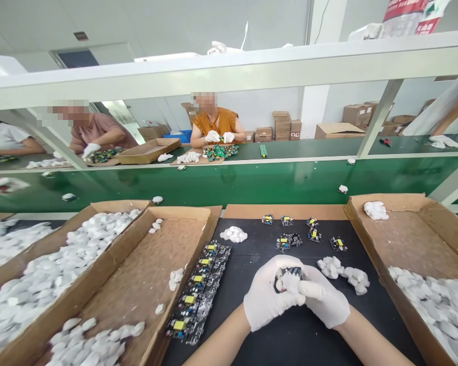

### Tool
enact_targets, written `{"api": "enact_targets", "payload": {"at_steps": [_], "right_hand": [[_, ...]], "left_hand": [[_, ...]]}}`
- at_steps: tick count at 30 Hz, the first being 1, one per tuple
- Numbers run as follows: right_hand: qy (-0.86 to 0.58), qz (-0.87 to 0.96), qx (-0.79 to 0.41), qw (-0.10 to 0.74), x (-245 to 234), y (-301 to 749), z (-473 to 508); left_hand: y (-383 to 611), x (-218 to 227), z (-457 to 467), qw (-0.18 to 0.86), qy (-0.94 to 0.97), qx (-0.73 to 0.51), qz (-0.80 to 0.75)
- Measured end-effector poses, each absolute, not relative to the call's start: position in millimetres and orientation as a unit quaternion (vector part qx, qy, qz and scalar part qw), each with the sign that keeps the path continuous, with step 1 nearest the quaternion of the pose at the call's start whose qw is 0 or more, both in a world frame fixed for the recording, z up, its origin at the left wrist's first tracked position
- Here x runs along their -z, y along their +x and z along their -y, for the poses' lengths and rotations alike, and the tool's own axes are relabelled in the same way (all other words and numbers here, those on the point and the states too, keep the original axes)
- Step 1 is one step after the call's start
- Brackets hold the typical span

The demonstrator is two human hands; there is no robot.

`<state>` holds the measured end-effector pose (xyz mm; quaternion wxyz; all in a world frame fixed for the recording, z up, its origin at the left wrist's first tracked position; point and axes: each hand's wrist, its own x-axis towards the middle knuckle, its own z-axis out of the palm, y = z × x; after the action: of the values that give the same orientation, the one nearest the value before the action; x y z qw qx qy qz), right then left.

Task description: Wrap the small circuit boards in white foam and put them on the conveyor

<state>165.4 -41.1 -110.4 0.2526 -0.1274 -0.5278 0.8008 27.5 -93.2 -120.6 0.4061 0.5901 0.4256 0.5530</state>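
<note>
Both my hands wear white gloves and meet over the black mat (252, 254). My left hand (269, 297) and my right hand (322, 300) are closed together around a small dark circuit board (292, 273), with a white piece pressed against it. A small heap of white pieces (343, 274) lies just right of my hands. A long row of circuit boards (198, 292) with yellow parts lies to the left. Several loose boards (290, 239) sit farther back on the mat, beside another white heap (233, 234).
Cardboard trays flank the mat: a left tray (145, 274) with scattered white pieces, a far-left tray (41, 274) full of them, a right tray (416, 239) partly filled. Beyond runs a green conveyor (252, 183). Across it, gloved people (213, 127) handle boards. Cardboard boxes (284, 124) stand behind.
</note>
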Motion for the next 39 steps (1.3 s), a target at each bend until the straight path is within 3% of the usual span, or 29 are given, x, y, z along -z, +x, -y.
{"api": "enact_targets", "payload": {"at_steps": [15,22,27,35,37,39], "right_hand": [[-0.125,0.513,-0.796,0.294,127.3,160.2,47.3],[-0.174,0.482,-0.822,0.248,137.2,158.4,47.9],[-0.199,0.490,-0.810,0.253,133.0,157.3,48.0],[-0.244,0.483,-0.801,0.257,135.2,156.6,47.2],[-0.245,0.486,-0.794,0.272,132.4,155.9,46.9],[-0.231,0.476,-0.797,0.292,127.8,154.8,46.7]], "left_hand": [[13.8,108.7,93.9,0.488,0.603,-0.512,-0.370],[7.8,111.7,86.6,0.285,0.679,-0.547,-0.399],[8.0,110.2,84.8,0.147,0.729,-0.506,-0.437],[11.4,118.3,83.6,0.070,0.734,-0.488,-0.467],[12.6,120.1,83.0,0.098,0.715,-0.500,-0.479],[14.4,119.5,83.3,0.191,0.670,-0.519,-0.495]]}}
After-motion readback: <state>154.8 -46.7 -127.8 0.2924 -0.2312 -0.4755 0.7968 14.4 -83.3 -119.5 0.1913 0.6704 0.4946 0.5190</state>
